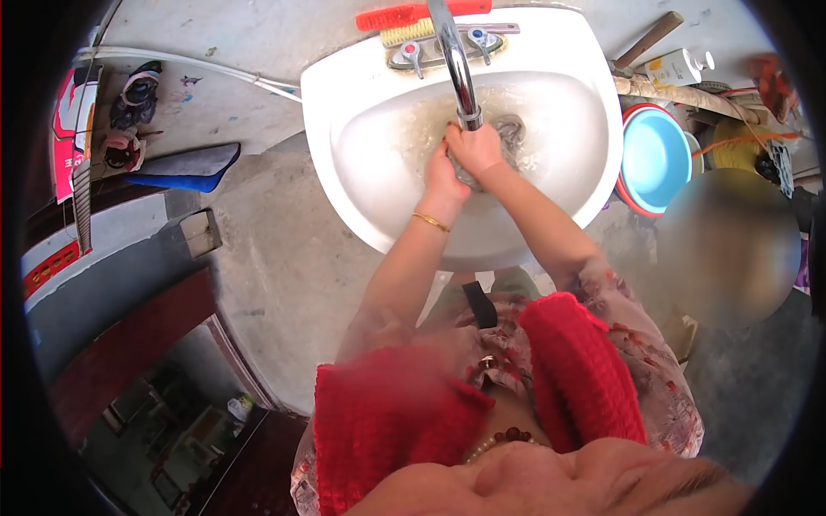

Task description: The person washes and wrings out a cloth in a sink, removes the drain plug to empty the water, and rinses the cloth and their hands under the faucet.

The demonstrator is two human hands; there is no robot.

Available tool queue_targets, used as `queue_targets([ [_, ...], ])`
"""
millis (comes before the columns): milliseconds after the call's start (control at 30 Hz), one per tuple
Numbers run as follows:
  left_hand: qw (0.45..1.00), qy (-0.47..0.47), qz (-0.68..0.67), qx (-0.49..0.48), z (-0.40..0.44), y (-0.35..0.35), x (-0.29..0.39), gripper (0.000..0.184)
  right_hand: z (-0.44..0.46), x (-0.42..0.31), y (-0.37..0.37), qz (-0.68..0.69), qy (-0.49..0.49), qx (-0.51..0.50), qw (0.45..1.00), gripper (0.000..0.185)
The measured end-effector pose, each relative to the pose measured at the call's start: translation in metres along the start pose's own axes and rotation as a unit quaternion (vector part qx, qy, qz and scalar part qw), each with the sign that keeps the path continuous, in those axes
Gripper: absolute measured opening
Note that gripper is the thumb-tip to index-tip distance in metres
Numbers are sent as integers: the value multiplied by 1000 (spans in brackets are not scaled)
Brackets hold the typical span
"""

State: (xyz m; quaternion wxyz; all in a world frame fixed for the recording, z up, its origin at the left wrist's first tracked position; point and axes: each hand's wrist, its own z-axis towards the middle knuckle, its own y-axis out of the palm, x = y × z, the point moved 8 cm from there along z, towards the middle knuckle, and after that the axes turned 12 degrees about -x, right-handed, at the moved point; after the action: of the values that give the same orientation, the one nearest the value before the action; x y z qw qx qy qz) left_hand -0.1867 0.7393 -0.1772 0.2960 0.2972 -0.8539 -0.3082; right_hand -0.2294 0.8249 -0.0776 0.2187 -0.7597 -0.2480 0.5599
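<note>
Both my hands are together inside the white sink, just below the end of the chrome faucet. My left hand, below a gold bracelet at the wrist, is closed around part of a wet grey cloth. My right hand is pressed against it, fingers curled and touching the same cloth. The cloth spreads out to the right of the hands and shows between them. Cloudy water lies in the sink around the cloth.
A red brush and a yellow-bristled brush lie behind the faucet, near two tap handles. Light blue basins stand right of the sink. A white bottle and wooden handle are at the upper right.
</note>
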Motion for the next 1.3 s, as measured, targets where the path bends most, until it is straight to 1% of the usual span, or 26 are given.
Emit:
queue_targets([
  [33, 980, -48, -52, -188, 9, 7, -1, 26, -15, -10, 11, 1, -66, 34, 997, 19],
  [67, 920, -90, -103, -368, 6, 2, 9, 28, -33, -25, 19, 2, -133, 65, 989, 20],
  [100, 889, -98, -117, -432, 3, 3, 12, 30, -55, -46, 23, 11, -186, 51, 981, 21],
  [133, 854, -106, -127, -494, -1, 5, 15, 31, -51, -39, 24, -10, -157, 43, 987, 22],
  [200, 909, -57, -82, -404, 9, -5, 5, 32, -31, -18, 26, -49, -100, 27, 993, 23],
  [233, 992, 55, 111, -28, -29, 26, 16, 26, -6, 7, 21, -99, 31, -43, 994, 26],
  [333, 997, 9, 59, 41, -13, 6, -1, 25, 2, 19, -1, -8, 86, -21, 996, 30],
  [367, 993, -29, 5, -118, 1, 16, -2, 26, -3, 15, 5, -9, 71, -36, 997, 32],
  [433, 898, -100, -107, -414, -3, 16, 13, 27, -51, -37, 20, 37, -129, 30, 991, 30],
  [467, 899, -97, -106, -413, -3, 9, 17, 27, -69, -57, 23, 62, -229, 65, 969, 30],
  [533, 901, -94, -106, -410, -13, -2, 15, 27, -53, -28, 35, 28, -104, -19, 994, 30],
  [567, 959, -37, -90, -267, -7, -4, 5, 29, -27, -6, 31, -6, -40, -34, 999, 31],
  [600, 981, -44, -46, -186, -16, 10, 0, 30, -6, 13, 24, -40, 22, -46, 998, 32],
  [667, 998, -57, 38, -18, -44, 27, -1, 35, 11, 17, -7, -84, 50, -88, 991, 33],
  [700, 996, -64, -3, -61, -47, 35, 6, 35, 28, 34, -17, -69, 62, -42, 995, 32],
  [800, 999, 46, -22, -3, -14, -20, 43, 35, 47, 71, -16, -48, 64, 79, 994, 29],
  [833, 980, 171, 72, 67, -27, -19, 65, 36, 44, 66, -13, -57, 33, 111, 992, 28],
  [867, 981, 148, 104, 74, -25, -24, 64, 36, 30, 58, -13, -65, 8, 141, 988, 28],
  [900, 980, 122, 137, 80, -21, -31, 61, 36, 21, 55, 12, -56, 13, 27, 998, 34],
  [933, 977, 98, 168, 82, -16, -32, 59, 36, 16, 48, 29, -131, -40, -48, 989, 36],
  [1000, 979, 95, 164, 77, -23, -24, 54, 34, -1, 45, 71, -273, -146, -197, 930, 40],
  [1033, 979, 95, 162, 75, -25, -21, 51, 34, -9, 34, 50, -279, -109, -221, 928, 38],
  [1133, 986, 30, 153, 64, -7, -46, 33, 32, 13, 68, 40, -297, 13, -141, 944, 35],
  [1167, 991, 22, 118, 59, -7, -43, 28, 30, 6, 58, 40, -292, 20, -53, 955, 19],
  [1267, 999, -28, 29, 26, -13, -27, 13, 30, -16, 21, 50, 18, -36, -96, 995, 19],
  [1300, 998, -60, 12, 6, -21, -21, 15, 29, -31, 2, 46, 32, -52, -100, 993, 17],
])
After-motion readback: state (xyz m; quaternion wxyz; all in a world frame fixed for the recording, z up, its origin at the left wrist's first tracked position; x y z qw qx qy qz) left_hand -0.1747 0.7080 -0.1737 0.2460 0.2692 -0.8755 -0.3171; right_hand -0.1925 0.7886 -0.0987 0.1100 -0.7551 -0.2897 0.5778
